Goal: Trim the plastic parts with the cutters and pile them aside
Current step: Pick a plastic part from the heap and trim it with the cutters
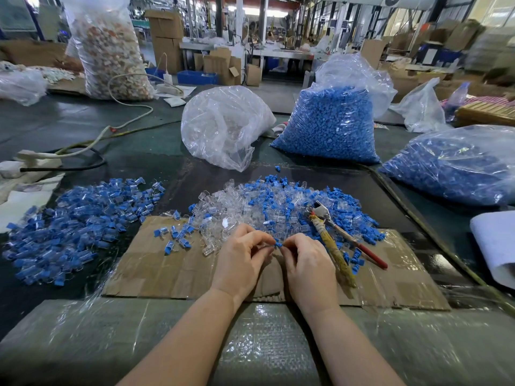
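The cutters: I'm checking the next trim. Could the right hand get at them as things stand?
Probably yes, once freed. The cutters lie just beside the right hand on the cardboard, handles toward it, nothing over them. But both hands now pinch a small blue part.

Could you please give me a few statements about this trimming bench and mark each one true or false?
1. Both hands pinch one small blue plastic part between them. True: the left hand and right hand meet on it above the flat brown cardboard sheet.
2. The right hand grips the cutters. False: the red-handled metal cutters lie untouched on the cardboard, right of the hands.
3. A pile of assembled blue-and-clear parts lies left of the cardboard. True.
4. The tall clear bag of blue pieces stands behind the left pile. False: it stands far right of centre.
5. The mixed heap of clear and blue parts lies beyond the hands. True.
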### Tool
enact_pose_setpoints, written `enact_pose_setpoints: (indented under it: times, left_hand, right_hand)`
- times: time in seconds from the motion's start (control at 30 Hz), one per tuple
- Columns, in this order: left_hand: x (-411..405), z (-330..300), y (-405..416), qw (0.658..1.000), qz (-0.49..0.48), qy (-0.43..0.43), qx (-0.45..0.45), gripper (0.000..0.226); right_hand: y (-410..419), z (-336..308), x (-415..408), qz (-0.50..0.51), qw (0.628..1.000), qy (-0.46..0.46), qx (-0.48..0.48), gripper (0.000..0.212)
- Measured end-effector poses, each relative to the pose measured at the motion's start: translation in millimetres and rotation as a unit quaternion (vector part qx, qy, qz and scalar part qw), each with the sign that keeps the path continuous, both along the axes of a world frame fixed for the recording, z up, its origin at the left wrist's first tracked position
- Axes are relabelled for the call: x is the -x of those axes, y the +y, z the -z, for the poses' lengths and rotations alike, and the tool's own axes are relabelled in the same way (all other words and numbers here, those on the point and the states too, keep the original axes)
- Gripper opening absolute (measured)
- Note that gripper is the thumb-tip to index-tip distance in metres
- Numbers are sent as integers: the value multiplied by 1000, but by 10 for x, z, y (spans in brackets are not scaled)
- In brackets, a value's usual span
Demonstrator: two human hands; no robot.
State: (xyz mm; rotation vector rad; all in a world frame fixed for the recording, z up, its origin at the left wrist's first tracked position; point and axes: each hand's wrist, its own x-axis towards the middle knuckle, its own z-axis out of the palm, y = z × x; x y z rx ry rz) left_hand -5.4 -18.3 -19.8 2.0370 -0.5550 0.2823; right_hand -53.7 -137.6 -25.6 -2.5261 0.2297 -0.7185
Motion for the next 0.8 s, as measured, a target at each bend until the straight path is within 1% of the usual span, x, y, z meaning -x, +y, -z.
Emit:
enact_pose_setpoints:
  times: [0.23,0.43,0.53,0.6,0.7,0.8]
  left_hand:
    - [20,-13,9,1000,14,10,13,16]
    - [6,-12,15,996,-4,63,65,14]
    - [6,-7,23,994,-5,78,71,14]
    - [10,-3,27,995,-5,78,67,19]
    - [16,-2,31,994,-7,85,75,33]
    - [15,-4,29,993,-10,95,73,31]
  right_hand:
    - [0,0,12,2,1000,6,3,6]
    - [-4,2,20,2,1000,10,-3,8]
    - [-4,-3,18,2,1000,9,-3,9]
    - [0,-9,19,1,1000,8,-2,9]
    - [11,-16,24,1,1000,2,-2,8]
    - [14,-23,31,-4,1000,-5,-2,9]
